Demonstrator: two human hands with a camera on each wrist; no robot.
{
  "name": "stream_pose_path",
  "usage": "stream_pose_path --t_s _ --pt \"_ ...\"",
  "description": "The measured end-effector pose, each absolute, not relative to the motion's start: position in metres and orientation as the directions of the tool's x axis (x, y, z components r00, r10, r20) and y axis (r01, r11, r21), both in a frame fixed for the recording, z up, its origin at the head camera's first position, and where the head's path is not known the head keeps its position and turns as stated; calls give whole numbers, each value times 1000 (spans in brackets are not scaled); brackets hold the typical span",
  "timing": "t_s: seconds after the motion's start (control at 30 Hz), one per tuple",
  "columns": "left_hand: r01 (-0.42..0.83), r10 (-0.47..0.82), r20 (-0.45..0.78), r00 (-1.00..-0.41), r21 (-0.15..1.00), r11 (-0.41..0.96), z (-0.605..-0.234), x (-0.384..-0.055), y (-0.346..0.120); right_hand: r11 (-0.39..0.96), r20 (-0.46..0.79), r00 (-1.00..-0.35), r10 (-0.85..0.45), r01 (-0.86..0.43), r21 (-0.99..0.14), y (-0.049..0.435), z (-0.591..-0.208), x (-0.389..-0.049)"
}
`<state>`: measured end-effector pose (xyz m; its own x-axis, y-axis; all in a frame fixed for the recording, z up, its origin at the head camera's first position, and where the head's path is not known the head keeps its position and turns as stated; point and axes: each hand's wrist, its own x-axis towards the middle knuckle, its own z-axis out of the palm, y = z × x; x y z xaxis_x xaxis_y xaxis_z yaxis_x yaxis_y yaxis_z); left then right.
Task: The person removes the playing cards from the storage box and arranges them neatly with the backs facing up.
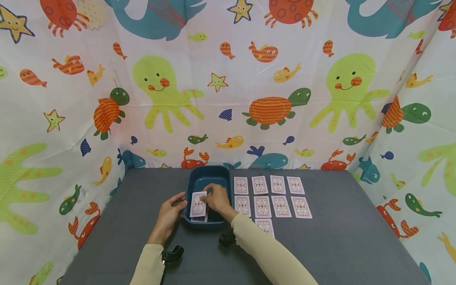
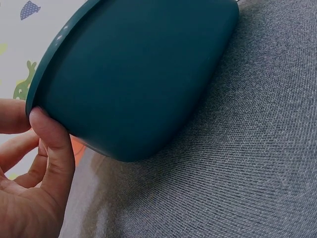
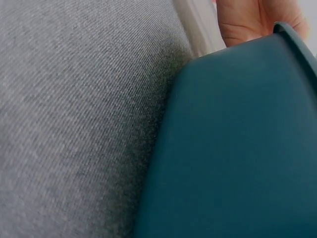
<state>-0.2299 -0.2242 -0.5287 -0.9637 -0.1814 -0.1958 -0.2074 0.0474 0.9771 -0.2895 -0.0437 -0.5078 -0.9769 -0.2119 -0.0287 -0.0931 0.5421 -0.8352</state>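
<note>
A dark teal plastic bin (image 1: 210, 225) stands on the grey table in the head view. My left hand (image 1: 167, 218) grips its left rim; in the left wrist view the thumb (image 2: 52, 131) presses the outside just under the lip. Over the bin's near left part, my right hand (image 1: 218, 199) pinches a playing card (image 1: 197, 206) by its upper right edge, patterned back up. Partly hidden beneath that card, more cards (image 1: 204, 219) show inside the bin. The right wrist view has the bin's outer wall (image 3: 237, 134) and part of my left hand (image 3: 257, 20); my right hand is out of it.
Right of the bin, several playing cards (image 1: 262, 206) lie back up in rows. One near card (image 1: 265, 226) is partly covered by my right sleeve (image 1: 267, 249). A sea-animal printed cloth (image 1: 228, 111) hangs behind the grey table (image 1: 338, 245) and along both sides.
</note>
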Motion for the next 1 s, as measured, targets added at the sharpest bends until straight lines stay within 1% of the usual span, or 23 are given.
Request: stream_pose_path --t_s 0.23,0.4,0.57,0.8,1.0 --pt "-209 -182 -199 -963 977 38 -529 -230 -224 480 63 -991 -122 -114 -870 -43 -505 -288" --pt "-205 -181 -194 -964 978 46 -529 -230 -224 426 88 -993 -80 -114 -898 -41 -498 -284" --pt "-207 -185 -196 -963 978 39 -529 -230 -224 379 109 -990 -93 -137 -915 -36 -492 -279" --pt "-205 -182 -195 -964 978 35 -529 -229 -223 335 181 -973 -143 -220 -916 -27 -490 -267" --pt "-194 -184 -186 -965 981 26 -528 -229 -223 310 197 -970 -140 -232 -922 -15 -484 -257"
